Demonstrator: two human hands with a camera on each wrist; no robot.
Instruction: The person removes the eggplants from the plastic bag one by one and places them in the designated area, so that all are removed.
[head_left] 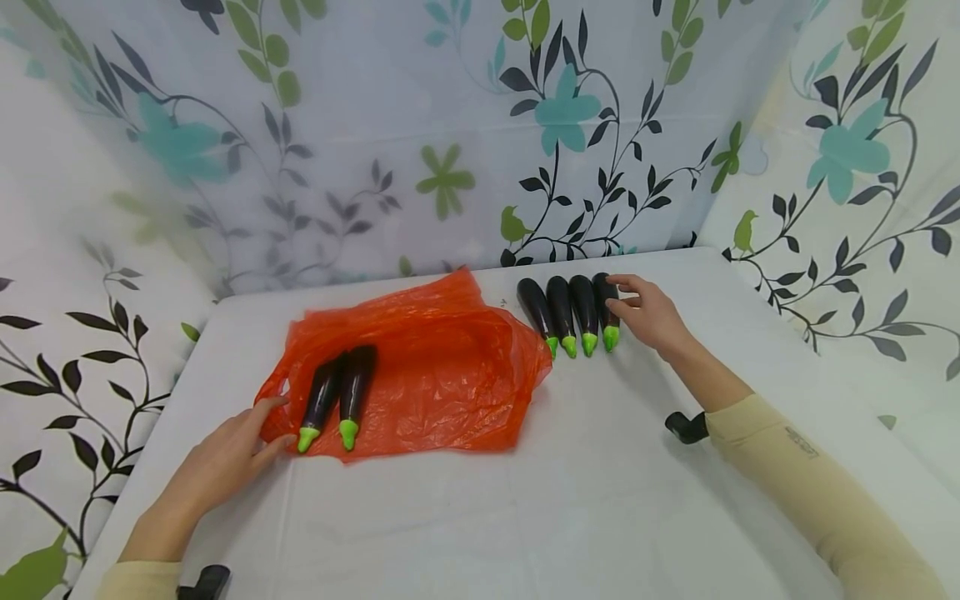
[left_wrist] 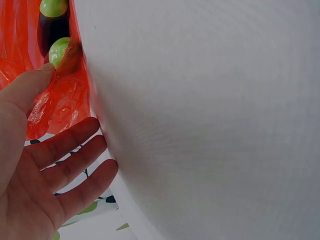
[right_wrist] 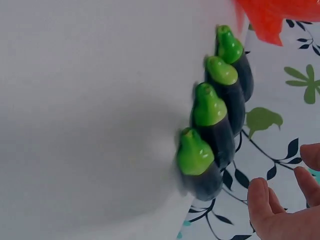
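No text can be read: a small dark label (head_left: pixel 801 442) stands on the right sleeve (head_left: pixel 813 496), well behind the right hand (head_left: pixel 654 318) and its fingers (head_left: pixel 630 285), its characters too small to make out.

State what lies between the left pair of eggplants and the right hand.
The head view shows part of the red bag, then four eggplants, between that pair and the right hand.

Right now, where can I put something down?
The biggest bare patch of table is in front of the red bag, left of the right sleeve. The back right corner, past the right hand, is free. Four eggplants crowd the bag's right side.
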